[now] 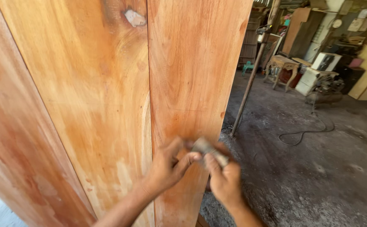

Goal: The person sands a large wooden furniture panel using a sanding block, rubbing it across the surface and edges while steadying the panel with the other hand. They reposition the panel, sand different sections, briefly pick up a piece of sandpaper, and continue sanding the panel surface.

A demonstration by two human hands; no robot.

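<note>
Head view: at lower centre of the frame, left hand [168,166] and right hand [223,178] pinching one small grey sanding pad [208,150], fingers clenched on it, pressed against the right-hand reddish wooden plank [192,71]. Leaning pole [253,75] just right; carved table [282,67] upper right; cable [305,132] on floor.

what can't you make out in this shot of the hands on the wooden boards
- Head view: the small grey pad is blurred and mostly covered by the right hand and left hand; its kind is unclear.
- The boards are cut off by the top and bottom edges, so their length and footing are hidden.
- The machine and clutter at the back are too small to identify.
- The cable ends are lost in the distance.
</note>
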